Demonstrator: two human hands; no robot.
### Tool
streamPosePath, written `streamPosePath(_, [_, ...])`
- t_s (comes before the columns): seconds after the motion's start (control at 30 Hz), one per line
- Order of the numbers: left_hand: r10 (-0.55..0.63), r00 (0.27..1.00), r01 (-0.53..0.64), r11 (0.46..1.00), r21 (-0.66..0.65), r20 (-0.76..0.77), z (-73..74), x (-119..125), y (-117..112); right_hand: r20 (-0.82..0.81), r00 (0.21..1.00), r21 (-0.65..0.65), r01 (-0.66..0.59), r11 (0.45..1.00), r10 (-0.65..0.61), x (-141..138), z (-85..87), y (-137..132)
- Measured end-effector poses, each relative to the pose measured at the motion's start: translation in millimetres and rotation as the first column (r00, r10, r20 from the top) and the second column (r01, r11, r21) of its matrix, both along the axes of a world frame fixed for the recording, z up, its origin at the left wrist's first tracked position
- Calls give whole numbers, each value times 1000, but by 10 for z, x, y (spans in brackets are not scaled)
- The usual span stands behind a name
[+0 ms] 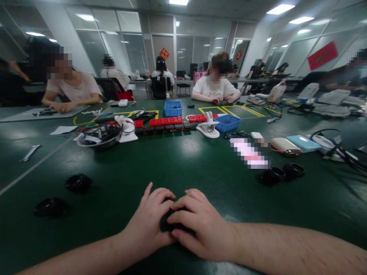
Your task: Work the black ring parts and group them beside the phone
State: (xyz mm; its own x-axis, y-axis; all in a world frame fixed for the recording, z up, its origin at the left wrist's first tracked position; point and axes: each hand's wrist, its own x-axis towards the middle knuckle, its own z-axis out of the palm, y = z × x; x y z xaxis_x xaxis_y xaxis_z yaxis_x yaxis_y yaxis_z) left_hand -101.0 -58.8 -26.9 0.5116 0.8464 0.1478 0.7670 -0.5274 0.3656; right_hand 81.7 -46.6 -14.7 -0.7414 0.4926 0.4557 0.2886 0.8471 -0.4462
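Close in front of me, my left hand point(151, 215) and my right hand point(202, 225) meet around a black object point(165, 223). Fingers of both hands curl over it, and one finger of the left sticks up. Most of the object is covered, so its kind cannot be made out. To the left on the green table lie two black ring-like pieces, one nearer point(51, 207) and one farther point(78, 183). Two similar black pieces, one point(273, 175) beside the other point(294, 171), sit to the right.
Across the middle stand a metal bowl point(99, 142) of dark parts, red power strips point(166, 121), a white clip point(208, 126) and two blue baskets, one point(173, 109) behind the other point(228, 123). A phone point(249, 153) and cables point(338, 143) lie right. Co-workers sit opposite.
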Motion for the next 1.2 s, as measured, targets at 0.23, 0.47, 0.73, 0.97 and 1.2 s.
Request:
streamPosePath(0.23, [-16,999,17,1000,-17,41,16,9,2,-53,997,10,-47,999,48,-6,10,9])
streamPosePath(0.47, [-337,931,354,928,-117,139,29,-43,92,-149,920,20,-363,932,362,-40,-19,37])
streamPosePath(0.73, [-432,900,430,861,-271,54,222,-76,126,-72,862,17,-502,864,502,-12,-35,47])
streamPosePath(0.97, [-235,969,242,965,-103,74,-1,-99,65,35,961,96,-275,957,273,-19,-6,9])
streamPosePath(1.2, [-42,997,42,999,-9,65,-94,-21,-47,19,999,122,-49,991,47,8,0,-22])
